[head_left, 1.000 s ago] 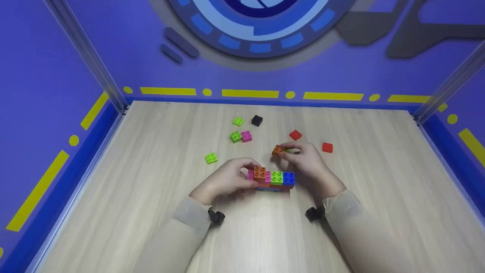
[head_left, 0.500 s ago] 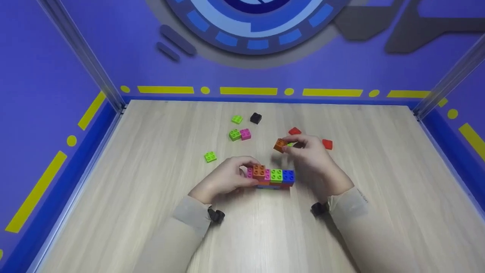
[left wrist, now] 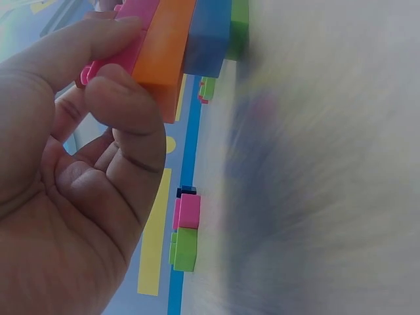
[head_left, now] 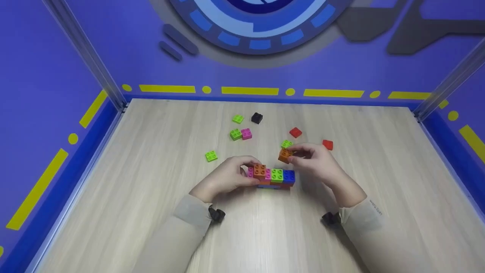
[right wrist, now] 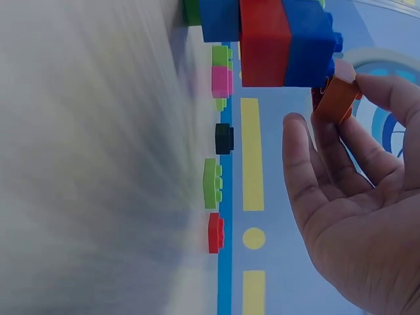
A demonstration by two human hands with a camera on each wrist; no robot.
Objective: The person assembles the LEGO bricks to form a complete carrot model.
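The left hand pinches one block assembly in its fingers, the right hand one orange block. Beyond or beside the fingers lie four green blocks, two red blocks, one pink block, one black block. Wrist views bare the assembly's green underside, unclear from the head.

On my head view I see a built stack of bricks, gripped at its pink end; its studded row runs pink, lime, blue, with an orange cap brick over the pink. A loose orange brick, four-studded, is pinched aloft, tilted, near the blue end.
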